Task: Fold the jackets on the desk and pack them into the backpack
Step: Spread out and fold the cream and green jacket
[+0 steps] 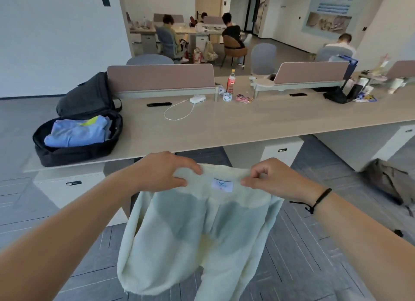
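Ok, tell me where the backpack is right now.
In the head view the backpack lies unzipped at the desk's left end, near its front edge, with a folded blue jacket inside and a second dark bag just behind it.

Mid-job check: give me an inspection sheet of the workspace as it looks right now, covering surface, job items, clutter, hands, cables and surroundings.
Surface: long wooden desk with pink divider panels.
Job's things: pale green jacket hanging in the air in front of the desk, held by its collar; black backpack lying open at the desk's left end, with a blue folded garment inside.
Clutter: cola bottle, tape roll, snack packet, two black devices lying flat.
Hands: left hand and right hand each pinch the collar.
Cables: white cable looping from a white charger.
Surroundings: people seated at far desks; brown bag on the floor.
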`<state>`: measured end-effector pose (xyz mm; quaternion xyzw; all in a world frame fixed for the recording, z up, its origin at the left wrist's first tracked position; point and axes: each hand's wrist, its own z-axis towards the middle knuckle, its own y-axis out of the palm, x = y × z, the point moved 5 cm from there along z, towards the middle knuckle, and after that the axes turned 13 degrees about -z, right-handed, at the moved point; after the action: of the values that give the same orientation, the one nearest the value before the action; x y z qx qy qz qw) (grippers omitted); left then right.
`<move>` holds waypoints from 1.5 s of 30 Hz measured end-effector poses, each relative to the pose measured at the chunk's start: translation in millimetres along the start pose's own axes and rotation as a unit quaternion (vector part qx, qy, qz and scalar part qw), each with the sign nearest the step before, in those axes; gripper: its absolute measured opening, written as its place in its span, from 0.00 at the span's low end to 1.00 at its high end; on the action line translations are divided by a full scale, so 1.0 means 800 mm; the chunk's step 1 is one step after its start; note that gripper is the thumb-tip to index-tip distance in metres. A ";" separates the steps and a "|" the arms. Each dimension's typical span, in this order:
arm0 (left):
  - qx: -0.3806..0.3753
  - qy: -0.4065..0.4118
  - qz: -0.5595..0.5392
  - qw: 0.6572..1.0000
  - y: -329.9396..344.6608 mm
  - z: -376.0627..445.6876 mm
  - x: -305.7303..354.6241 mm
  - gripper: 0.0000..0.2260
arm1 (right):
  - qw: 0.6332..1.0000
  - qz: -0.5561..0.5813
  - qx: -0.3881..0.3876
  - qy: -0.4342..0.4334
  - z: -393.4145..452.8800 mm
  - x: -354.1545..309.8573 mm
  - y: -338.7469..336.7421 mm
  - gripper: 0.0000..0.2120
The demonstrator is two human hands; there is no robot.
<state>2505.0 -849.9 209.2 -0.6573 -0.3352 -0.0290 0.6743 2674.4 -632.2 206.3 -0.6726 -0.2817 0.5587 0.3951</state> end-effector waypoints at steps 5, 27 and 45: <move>0.010 -0.008 -0.002 1.000 -0.012 0.046 -0.025 0.16 | 0.998 -0.040 0.049 0.004 0.060 0.022 -0.005 0.21; 0.076 -0.139 -0.030 0.987 -0.080 0.361 -0.069 0.16 | 0.992 -0.019 0.053 -0.109 0.396 0.210 -0.153 0.18; 0.183 -0.079 0.071 0.977 -0.313 0.696 -0.291 0.15 | 0.963 -0.189 0.166 -0.099 0.848 0.220 -0.287 0.28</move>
<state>1974.2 -472.5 262.6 -0.5450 -0.3395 0.1322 0.7551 2065.8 -219.0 264.6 -0.4737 -0.3450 0.5761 0.5697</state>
